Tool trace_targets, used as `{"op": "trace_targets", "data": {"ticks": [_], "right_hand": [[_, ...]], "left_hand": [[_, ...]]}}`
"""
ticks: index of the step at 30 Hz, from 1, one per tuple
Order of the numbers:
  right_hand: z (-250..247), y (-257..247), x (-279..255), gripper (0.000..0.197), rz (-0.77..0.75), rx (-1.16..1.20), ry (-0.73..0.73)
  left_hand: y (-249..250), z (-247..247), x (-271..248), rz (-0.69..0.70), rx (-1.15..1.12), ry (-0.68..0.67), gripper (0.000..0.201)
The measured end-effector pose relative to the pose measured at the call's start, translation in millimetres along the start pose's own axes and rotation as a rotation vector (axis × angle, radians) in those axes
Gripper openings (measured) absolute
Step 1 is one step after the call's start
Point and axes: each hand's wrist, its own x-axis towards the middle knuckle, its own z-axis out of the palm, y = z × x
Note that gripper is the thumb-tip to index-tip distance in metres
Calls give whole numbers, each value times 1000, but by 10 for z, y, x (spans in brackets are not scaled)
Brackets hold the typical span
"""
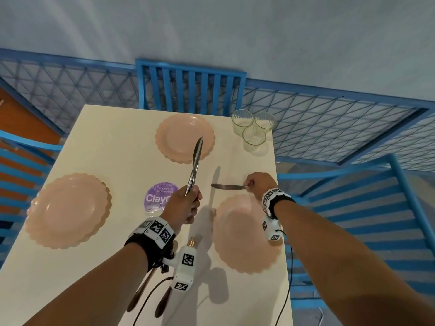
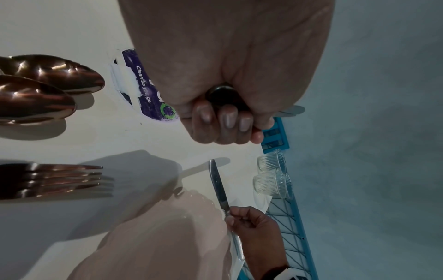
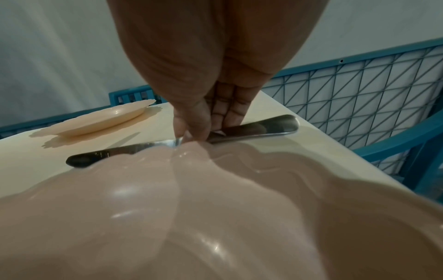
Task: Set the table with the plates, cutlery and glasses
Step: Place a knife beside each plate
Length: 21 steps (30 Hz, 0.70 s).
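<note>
Right hand [image 1: 257, 182] pinching the knife [image 1: 226, 186] flat on the desk [image 1: 113, 142], crosswise just beyond the near-right plate [image 1: 244, 234], blade pointing left; left hand [image 1: 186, 208] fisted round spare knives [image 1: 195, 164], tips aimed far.

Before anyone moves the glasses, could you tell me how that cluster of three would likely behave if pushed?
The three glasses look short and wide, so tipping seems unlikely. They stand close together, so a push would probably knock them into each other. They stand near the table corner, so sliding risks a fall.
</note>
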Motion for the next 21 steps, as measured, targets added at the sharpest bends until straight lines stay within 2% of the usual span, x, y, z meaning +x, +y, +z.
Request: {"op": "trace_targets", "data": {"ticks": [8,17,21], "right_hand": [[20,34,13,32,32,65,22],[-46,-6,9,25,51,62,-54],[-46,4,7,24,1,40,-46]], "left_hand": [[5,46,-9,13,15,-15,29],[15,35,-6,30,24,-29,29],[-6,11,15,51,26,-39,30]]}}
